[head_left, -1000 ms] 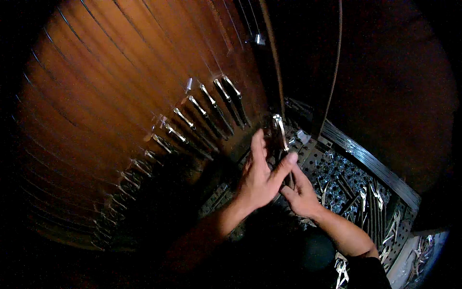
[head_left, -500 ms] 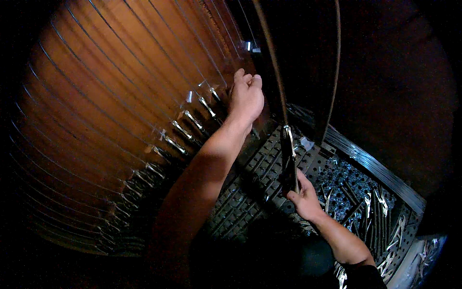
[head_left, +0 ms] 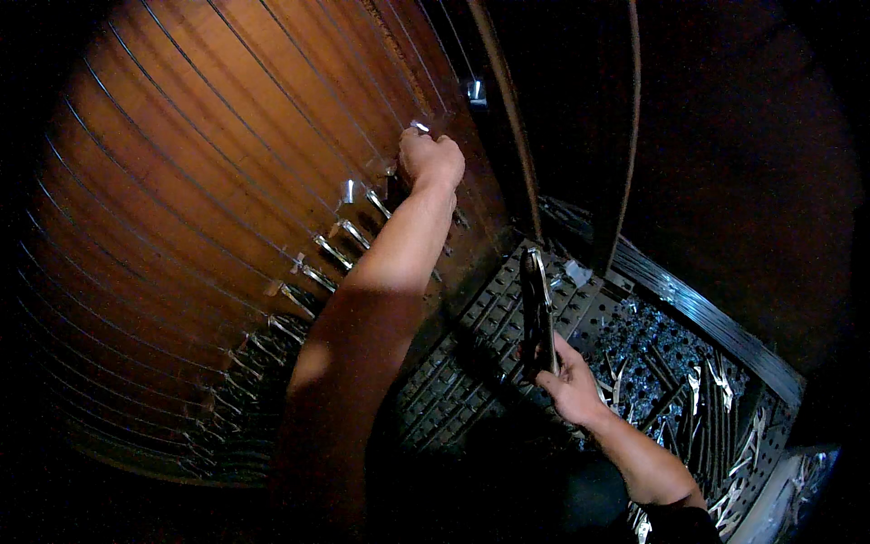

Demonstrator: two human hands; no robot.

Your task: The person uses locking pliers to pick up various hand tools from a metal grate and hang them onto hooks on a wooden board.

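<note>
My left hand (head_left: pixel 431 163) is raised in front of the brown panel, its fingers closed at the lower end of a thin wire. A shiny tab (head_left: pixel 420 127) shows just above the fingertips, which are partly hidden. Lower right, my right hand (head_left: pixel 574 385) is wrapped round the lower end of dark-handled pliers (head_left: pixel 536 304), held upright with the metal head up. Left of my left forearm, several metal pliers (head_left: pixel 333 251) hang in a slanting row at the wire ends.
A brown panel (head_left: pixel 227 136) with several thin wires fills the left. Below stands a perforated metal plate (head_left: pixel 489 313); loose pliers (head_left: pixel 722 385) and small shiny bits lie on its right part. A bundle of thin rods (head_left: pixel 707 308) runs along its far edge. Two brown straps (head_left: pixel 634 109) hang down beyond.
My left hand has moved left and its fingers have closed near the wire end. The pliers in my right hand have shifted slightly left and down.
</note>
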